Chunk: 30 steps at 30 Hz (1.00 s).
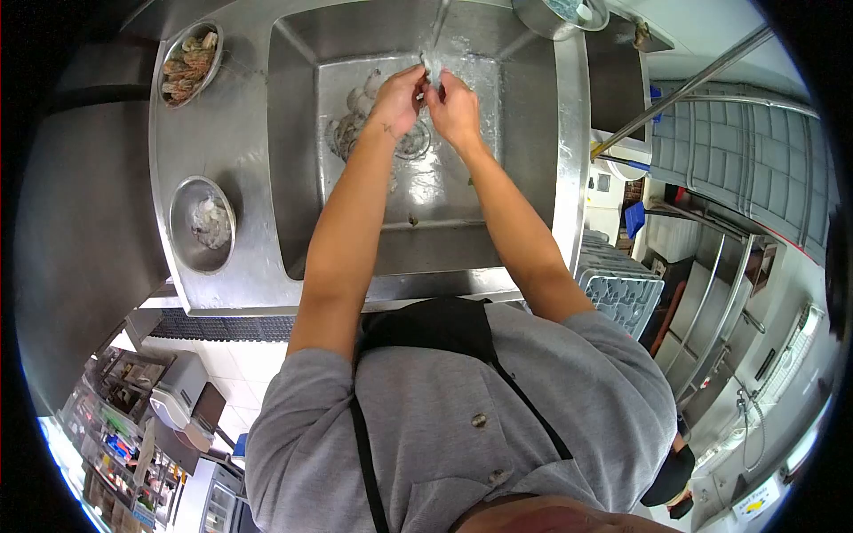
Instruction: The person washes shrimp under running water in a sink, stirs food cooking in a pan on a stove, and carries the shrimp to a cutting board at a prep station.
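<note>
Looking down through the head view, I'm holding a small greyish piece [432,73], probably a shrimp, under the running water [438,34] toward the far side of the sink [529,178]. My left hand [398,102] and right hand [455,108] are both pinching it at the fingertips, though I'm not making out exactly which fingers. I'm judging this step to be peeling or rinsing one piece. More greyish shrimp [342,135] are lying in the sink to the left, beside the drain [414,144]. Left of the sink, on the counter [244,133], a far bowl [206,86] is holding orange-brown scraps [188,67], seemingly heads and shells, and a near bowl [204,258] is holding pale flesh [211,222]. As I'm reading it, the next move is calling for a light, sure pinch, the wet piece likely being slippery, then a reach left toward the near bowl.
</note>
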Motion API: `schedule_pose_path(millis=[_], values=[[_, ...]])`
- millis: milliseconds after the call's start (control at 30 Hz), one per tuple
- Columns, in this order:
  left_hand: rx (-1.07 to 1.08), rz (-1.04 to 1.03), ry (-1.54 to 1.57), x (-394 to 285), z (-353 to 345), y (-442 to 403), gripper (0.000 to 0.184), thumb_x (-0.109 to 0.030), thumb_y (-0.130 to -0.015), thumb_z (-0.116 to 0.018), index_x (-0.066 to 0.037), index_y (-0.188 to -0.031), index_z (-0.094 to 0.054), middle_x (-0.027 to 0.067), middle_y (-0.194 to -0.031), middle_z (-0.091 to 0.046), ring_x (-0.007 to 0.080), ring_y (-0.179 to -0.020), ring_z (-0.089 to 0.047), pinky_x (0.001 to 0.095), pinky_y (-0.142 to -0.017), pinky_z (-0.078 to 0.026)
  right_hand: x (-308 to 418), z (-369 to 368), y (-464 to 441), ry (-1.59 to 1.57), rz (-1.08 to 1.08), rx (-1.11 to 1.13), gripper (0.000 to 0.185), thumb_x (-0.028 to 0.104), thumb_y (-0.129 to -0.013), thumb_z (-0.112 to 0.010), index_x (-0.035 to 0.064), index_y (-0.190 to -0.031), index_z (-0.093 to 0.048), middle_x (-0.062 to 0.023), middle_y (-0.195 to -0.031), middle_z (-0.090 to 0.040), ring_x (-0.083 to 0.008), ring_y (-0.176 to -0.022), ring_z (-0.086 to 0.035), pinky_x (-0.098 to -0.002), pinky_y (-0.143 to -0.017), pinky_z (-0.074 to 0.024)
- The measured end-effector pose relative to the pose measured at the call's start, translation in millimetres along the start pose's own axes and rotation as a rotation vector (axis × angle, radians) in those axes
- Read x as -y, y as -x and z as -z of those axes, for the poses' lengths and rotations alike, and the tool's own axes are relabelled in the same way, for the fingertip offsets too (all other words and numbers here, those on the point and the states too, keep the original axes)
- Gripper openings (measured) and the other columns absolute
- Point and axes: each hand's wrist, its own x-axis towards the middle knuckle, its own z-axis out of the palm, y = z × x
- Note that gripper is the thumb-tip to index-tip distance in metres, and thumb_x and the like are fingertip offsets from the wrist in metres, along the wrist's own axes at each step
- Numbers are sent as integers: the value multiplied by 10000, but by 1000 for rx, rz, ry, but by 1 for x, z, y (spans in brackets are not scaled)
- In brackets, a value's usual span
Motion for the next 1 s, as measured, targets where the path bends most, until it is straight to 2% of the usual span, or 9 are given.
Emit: schedule_pose_path(millis=[67, 167, 200, 267, 400, 467, 600, 767, 1000], values=[[70, -21, -119, -10, -8, 12, 217, -194, -956, -512, -56, -1089, -613, 7, -974, -605, 139, -823, -522, 321, -758, -432, 5, 3, 1, -43, -70, 90, 308, 200, -825, -644, 40, -1087, -612, -209, -968, -624, -398, -839, -617, -461, -720, -494], [105, -31, -139, -4, -16, 11, 288, -197, -975, -471, -27, -1175, -589, 49, -1083, -623, 165, -996, -558, 301, -883, -428, 5, 25, -2, 50, -42, 134, 286, 193, -813, -655, 44, -1053, -611, -166, -887, -617, -365, -796, -617, -453, -700, -492], [96, -25, -144, -5, -15, 18, 288, -197, -975, -471, -27, -1175, -589, 49, -1083, -623, 165, -996, -558, 301, -883, -428, 9, 27, 4, 42, -50, 139, 286, 193, -813, -655, 44, -1053, -611, -166, -887, -617, -365, -796, -617, -453, -700, -492], [206, -37, -83, -9, -21, 21, 292, -193, -970, -480, -31, -1190, -585, 55, -1086, -621, 164, -1004, -557, 317, -889, -430, 11, 37, 5, -8, 61, 32, 254, 164, -792, -673, 43, -1008, -617, -134, -873, -610, -335, -779, -619, -435, -691, -493], [268, -79, -52, -16, -29, 24, 265, -198, -975, -470, -50, -1162, -587, 54, -1097, -617, 168, -1011, -555, 357, -909, -427, 24, 54, -3, -169, 62, -94, 247, 113, -772, -680, 77, -1014, -642, -101, -918, -601, -300, -796, -612, -406, -694, -496], [253, -97, -16, -19, -35, 24, 199, -205, -977, -472, -80, -1082, -585, 43, -1072, -614, 173, -999, -556, 387, -906, -428, 29, 60, -13, -206, 228, -146, 211, 34, -788, -654, 72, -995, -669, -82, -988, -579, -238, -811, -606, -337, -655, -514], [270, -113, -20, -22, -43, 26, 134, -208, -976, -483, -107, -1000, -567, 29, -1036, -607, 173, -968, -559, 400, -883, -437, 32, 65, -24, -30, 384, -139, 299, 8, -785, -644, 121, -1059, -678, -69, -1000, -560, -243, -820, -598, -354, -670, -521], [248, -126, -2, -20, -38, 17, 171, -202, -975, -479, -87, -1061, -572, 43, -1021, -616, 173, -941, -568, 396, -853, -449, 31, 65, -26, 144, 417, -132, 135, 23, -800, -644, 70, -927, -638, -81, -986, -562, -289, -912, -564, -395, -686, -516], [107, -130, -68, -38, -56, 36, 290, -235, -1014, -346, -55, -1102, -555, 131, -1189, -604, 240, -1092, -568, 401, -914, -441, 20, 63, -18, -22, 426, -193, 84, 27, -839, -611, 33, -920, -591, -125, -1015, -561, -323, -939, -554, -398, -751, -503]])
